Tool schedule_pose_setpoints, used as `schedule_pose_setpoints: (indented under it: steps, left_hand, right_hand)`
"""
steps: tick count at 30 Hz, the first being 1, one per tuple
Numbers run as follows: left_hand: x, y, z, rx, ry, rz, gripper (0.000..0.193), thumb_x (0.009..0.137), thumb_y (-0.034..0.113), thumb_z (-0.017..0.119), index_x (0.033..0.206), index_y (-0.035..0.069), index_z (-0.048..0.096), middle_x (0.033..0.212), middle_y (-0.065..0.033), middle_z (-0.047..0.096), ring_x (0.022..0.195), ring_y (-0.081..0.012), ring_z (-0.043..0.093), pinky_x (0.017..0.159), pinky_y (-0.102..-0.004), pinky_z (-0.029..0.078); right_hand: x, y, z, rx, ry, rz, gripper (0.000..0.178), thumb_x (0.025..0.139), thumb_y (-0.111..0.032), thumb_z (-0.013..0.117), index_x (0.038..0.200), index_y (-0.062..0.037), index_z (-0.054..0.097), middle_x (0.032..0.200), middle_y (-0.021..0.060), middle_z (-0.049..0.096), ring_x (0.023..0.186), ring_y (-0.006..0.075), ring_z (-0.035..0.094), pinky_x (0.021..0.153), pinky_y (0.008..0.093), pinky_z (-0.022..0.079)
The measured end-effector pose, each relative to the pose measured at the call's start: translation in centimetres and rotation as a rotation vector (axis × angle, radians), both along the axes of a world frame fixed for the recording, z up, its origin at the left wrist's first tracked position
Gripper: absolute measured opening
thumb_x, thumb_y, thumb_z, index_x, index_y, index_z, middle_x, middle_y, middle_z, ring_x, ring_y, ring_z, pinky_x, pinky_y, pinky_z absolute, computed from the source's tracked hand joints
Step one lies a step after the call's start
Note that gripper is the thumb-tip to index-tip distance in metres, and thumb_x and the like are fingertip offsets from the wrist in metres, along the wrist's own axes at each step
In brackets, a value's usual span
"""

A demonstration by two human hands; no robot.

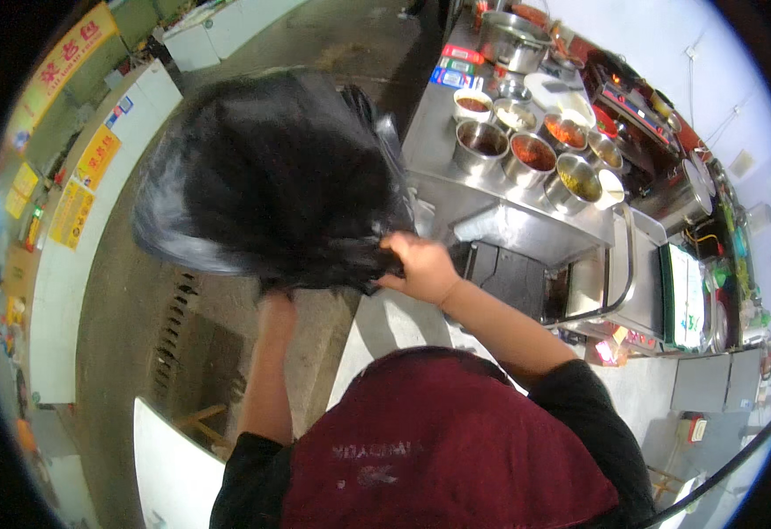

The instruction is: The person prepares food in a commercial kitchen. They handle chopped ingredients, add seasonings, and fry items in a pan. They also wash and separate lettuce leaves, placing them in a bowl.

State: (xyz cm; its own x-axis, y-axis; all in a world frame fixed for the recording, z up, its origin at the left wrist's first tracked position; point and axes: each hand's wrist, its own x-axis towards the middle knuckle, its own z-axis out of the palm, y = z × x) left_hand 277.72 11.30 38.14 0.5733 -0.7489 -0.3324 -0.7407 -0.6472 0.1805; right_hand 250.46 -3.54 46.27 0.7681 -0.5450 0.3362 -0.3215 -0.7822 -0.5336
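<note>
A large black bag, puffed out and glossy along its left side, hangs above a floor just beyond the fingers of two bare hands. The right hand has its thumb and fingers closed on the bag's bunched near edge. The left hand reaches up to that edge too, but plastic covers its fingers, so how far they are bent cannot be told.

Beyond the right fingers and to their right, a shiny steel counter carries rows of round metal pots filled with red, dark, white and green foods. A big pot stands at its far end. Further right are a stove and a pale wall.

The grey floor has a slotted drain to the left of the left fingers. Well left of them runs a long white counter with yellow signs. Nearer the body than the left fingers is a white tabletop, curved by the lens.
</note>
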Motion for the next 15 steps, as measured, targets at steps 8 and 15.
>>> schedule_pose_setpoints:
  steps: [8, 15]
  left_hand:
    - [-3.7, 12.3, -11.2, 0.138, 0.918, 0.188, 0.037, 0.096, 0.015, 0.052, 0.13, 0.003, 0.06, 0.119, -0.0092, 0.065, 0.109, -0.0241, 0.058, 0.097, -0.0368, 0.043]
    - [-5.2, 3.5, -3.7, 0.08, 1.282, 0.146, 0.034, 0.089, 0.005, 0.054, 0.122, 0.001, 0.063, 0.109, -0.0058, 0.065, 0.096, -0.0182, 0.061, 0.088, -0.0336, 0.048]
  right_hand:
    - [-10.2, 5.4, -19.1, 0.425, 0.695, -0.142, 0.027, 0.079, -0.018, 0.064, 0.105, -0.0114, 0.07, 0.102, 0.0176, 0.068, 0.1, 0.0381, 0.064, 0.082, 0.0488, 0.052]
    - [-11.6, 6.9, -21.1, 0.437, 0.672, -0.36, 0.023, 0.08, -0.011, 0.061, 0.101, -0.0105, 0.069, 0.093, 0.0171, 0.068, 0.092, 0.0362, 0.066, 0.081, 0.0467, 0.052]
